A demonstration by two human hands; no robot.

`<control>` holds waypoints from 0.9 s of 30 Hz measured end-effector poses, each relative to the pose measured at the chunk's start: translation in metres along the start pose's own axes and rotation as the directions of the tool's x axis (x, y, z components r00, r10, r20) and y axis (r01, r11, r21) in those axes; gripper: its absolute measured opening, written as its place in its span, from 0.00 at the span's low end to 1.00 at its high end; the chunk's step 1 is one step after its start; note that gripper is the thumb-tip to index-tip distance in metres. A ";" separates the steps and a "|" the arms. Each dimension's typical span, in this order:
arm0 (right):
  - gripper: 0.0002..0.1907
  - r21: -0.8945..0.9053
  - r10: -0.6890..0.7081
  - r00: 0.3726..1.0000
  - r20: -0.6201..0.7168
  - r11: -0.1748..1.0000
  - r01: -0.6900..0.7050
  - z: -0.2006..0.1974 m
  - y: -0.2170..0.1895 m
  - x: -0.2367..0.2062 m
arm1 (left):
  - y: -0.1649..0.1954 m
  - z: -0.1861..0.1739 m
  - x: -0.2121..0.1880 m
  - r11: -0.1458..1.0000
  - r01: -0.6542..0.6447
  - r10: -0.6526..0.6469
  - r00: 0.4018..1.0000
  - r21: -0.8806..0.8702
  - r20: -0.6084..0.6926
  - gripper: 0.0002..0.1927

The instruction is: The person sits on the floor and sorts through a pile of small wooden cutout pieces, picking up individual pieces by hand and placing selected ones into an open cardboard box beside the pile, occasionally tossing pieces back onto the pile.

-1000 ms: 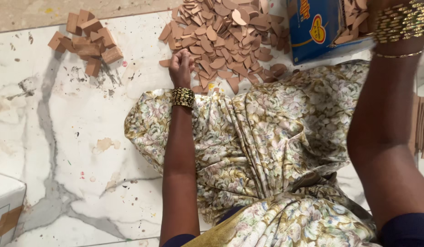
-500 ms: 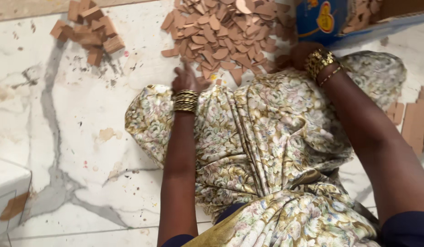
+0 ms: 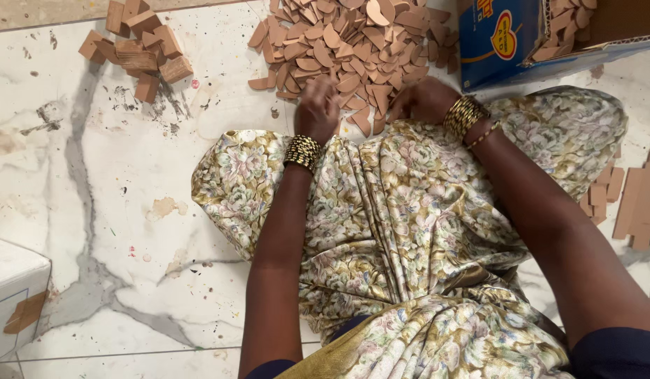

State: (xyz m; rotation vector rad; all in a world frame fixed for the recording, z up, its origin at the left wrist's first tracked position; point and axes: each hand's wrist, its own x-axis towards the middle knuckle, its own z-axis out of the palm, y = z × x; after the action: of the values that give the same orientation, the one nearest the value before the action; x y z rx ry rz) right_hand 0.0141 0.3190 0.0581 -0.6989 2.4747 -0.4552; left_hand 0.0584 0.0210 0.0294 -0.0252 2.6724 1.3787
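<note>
Both hands at chip pile (image 3: pixel 353 49) near edge: left hand (image 3: pixel 316 109) fingers curled, blurred, grip unclear; right hand (image 3: pixel 423 98) fingers hidden.

Both hands, left (image 3: pixel 316 107) and right (image 3: pixel 425 98), on cardboard pieces pile (image 3: pixel 353 42); blue box (image 3: pixel 500 38) beside.

A heap of flat brown half-round cardboard pieces (image 3: pixel 346 49) lies at the top centre on the white marble floor (image 3: pixel 114 210). The left hand (image 3: pixel 316 109) and right hand (image 3: pixel 423 98) rest at its lower edge, side by side. A pile of brown blocks (image 3: pixel 139 45) sits upper left, a blue cardboard box (image 3: pixel 507 42) upper right, rectangular cardboard strips (image 3: pixel 637 200) at the right edge, a white box (image 3: pixel 12 288) lower left.
</note>
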 end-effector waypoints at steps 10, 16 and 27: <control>0.09 -0.062 -0.060 0.994 -0.089 0.997 0.055 0.014 -0.037 -0.008 | 0.012 0.053 -0.003 0.901 -0.323 0.120 0.828 0.290 0.548 0.11; 0.12 -0.086 0.167 0.985 0.032 0.983 -0.164 -0.033 -0.021 -0.004 | -0.009 0.001 0.016 0.990 -0.076 0.087 0.991 0.116 -0.097 0.19; 0.21 0.222 0.050 0.992 -0.113 0.975 -0.023 -0.007 -0.039 -0.004 | -0.030 -0.078 0.004 0.806 0.397 -0.435 0.900 0.439 -0.016 0.42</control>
State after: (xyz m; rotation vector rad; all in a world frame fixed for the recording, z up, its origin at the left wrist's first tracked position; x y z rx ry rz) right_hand 0.0279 0.2912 0.0829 -0.5489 2.4903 -0.7642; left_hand 0.0476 -0.0600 0.0493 -0.4688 2.6177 0.6241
